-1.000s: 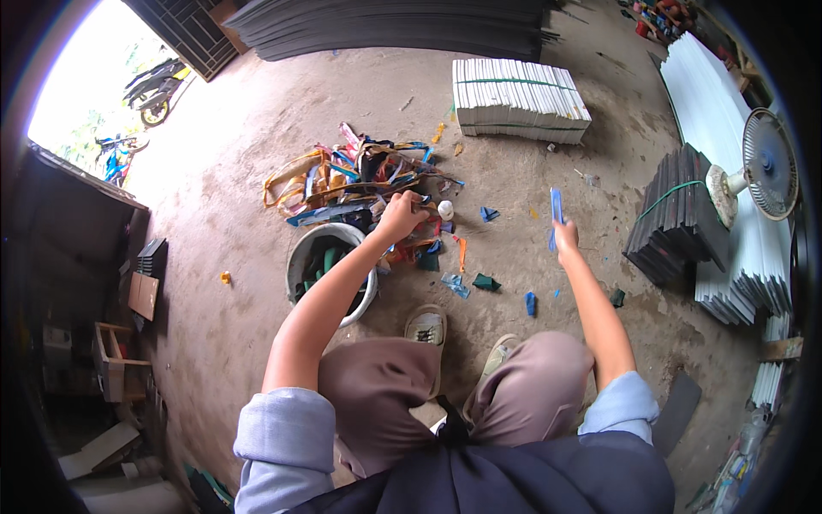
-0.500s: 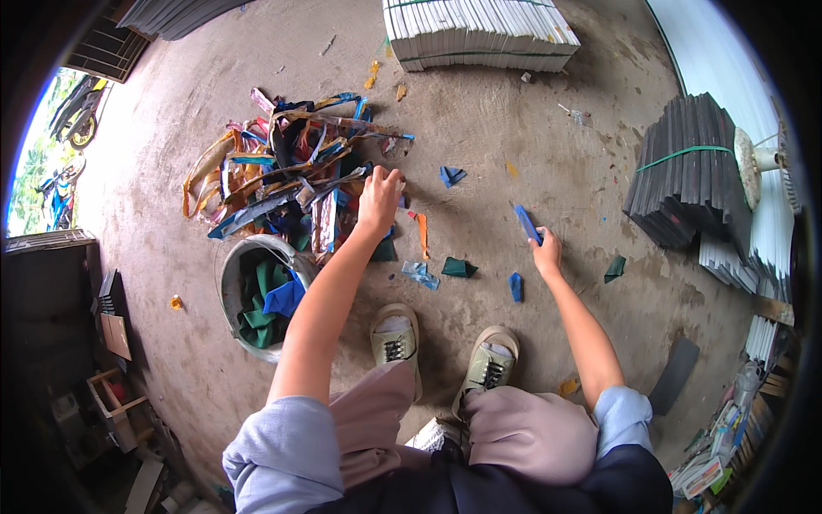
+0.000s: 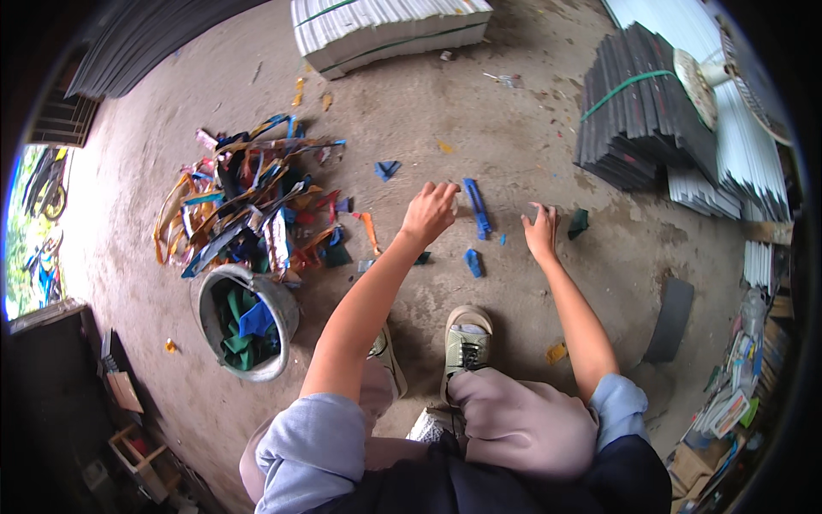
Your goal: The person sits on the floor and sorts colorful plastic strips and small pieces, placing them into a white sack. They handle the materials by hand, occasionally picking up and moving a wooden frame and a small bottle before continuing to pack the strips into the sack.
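A long narrow blue piece (image 3: 476, 210) lies on the concrete floor between my hands. My left hand (image 3: 433, 211) hovers just left of it, fingers bent and slightly apart, with nothing visible in them; its palm side is hidden. To the right of the blue piece is my right hand (image 3: 541, 230), open, thumb and fingers spread, not touching it. A small blue scrap (image 3: 473, 263) lies nearer my shoes, and another blue scrap (image 3: 387, 170) is farther off to the left. A dark green scrap (image 3: 579, 224) sits just beyond my right hand.
At left, a tangled heap of colourful strips (image 3: 248, 193) lies behind a grey bucket (image 3: 291, 313) holding green and blue pieces. A strapped white stack (image 3: 394, 34) stands ahead. Strapped dark sheets (image 3: 642, 111) and a fan (image 3: 732, 73) are at right. A dark flat piece (image 3: 670, 319) lies on the floor.
My left hand has moved right, away from the heap toward the middle. My right hand has let go of a narrow blue thing and shifted right. The whole view has swung rightward.
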`<state>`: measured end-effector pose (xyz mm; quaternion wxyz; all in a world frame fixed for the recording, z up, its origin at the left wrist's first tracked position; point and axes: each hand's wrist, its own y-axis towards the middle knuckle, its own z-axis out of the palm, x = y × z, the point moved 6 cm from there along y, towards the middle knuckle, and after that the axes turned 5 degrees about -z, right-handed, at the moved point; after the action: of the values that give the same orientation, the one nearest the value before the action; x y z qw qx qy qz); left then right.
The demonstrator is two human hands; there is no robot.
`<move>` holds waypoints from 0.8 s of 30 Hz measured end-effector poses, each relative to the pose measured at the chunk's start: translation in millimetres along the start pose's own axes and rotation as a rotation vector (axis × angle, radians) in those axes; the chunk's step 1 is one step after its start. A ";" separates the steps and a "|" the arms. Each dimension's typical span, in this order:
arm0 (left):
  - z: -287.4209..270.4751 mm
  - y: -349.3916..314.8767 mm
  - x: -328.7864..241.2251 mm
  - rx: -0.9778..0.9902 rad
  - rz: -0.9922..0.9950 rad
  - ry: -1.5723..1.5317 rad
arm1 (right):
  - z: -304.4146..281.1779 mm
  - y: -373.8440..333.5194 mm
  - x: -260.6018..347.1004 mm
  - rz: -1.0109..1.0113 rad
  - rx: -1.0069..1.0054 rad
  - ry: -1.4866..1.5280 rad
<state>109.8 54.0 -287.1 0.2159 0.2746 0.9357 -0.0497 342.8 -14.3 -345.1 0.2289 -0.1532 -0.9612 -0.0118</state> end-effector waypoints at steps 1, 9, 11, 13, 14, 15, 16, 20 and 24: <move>0.9 -0.7 -2.9 -0.036 -0.001 -0.020 | -6.3 -6.4 -11.2 0.032 0.015 -0.035; -12.3 -24.4 -4.3 -0.192 -0.065 -0.187 | -31.3 -17.5 -86.0 0.102 -0.064 -0.086; -21.6 -34.0 -23.2 -0.336 -0.017 -0.131 | -34.2 -6.7 -110.7 0.193 -0.103 -0.137; -5.8 -51.1 -31.3 -0.273 0.002 -0.188 | -21.8 -1.1 -116.6 0.269 -0.079 -0.166; 3.5 -60.2 -40.1 -0.184 0.085 -0.206 | -17.7 -1.4 -116.0 0.304 -0.066 -0.185; 22.5 -67.7 -43.9 -0.056 0.159 -0.212 | -14.5 -3.2 -111.6 0.266 -0.067 -0.205; 33.0 -72.3 -49.6 -0.020 0.200 -0.183 | -12.3 -5.0 -106.4 0.225 -0.069 -0.227; 66.4 -76.8 -61.5 0.030 0.274 -0.043 | -27.4 -13.5 -115.3 0.030 -0.129 -0.225; 70.0 -72.4 -35.7 0.056 0.192 -0.186 | -46.4 -11.6 -68.7 -0.095 -0.133 0.013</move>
<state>124.4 -39.6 -336.6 0.2979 0.3629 0.8793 -0.0803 417.8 -49.5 -333.6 0.2236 -0.1220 -0.9631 -0.0875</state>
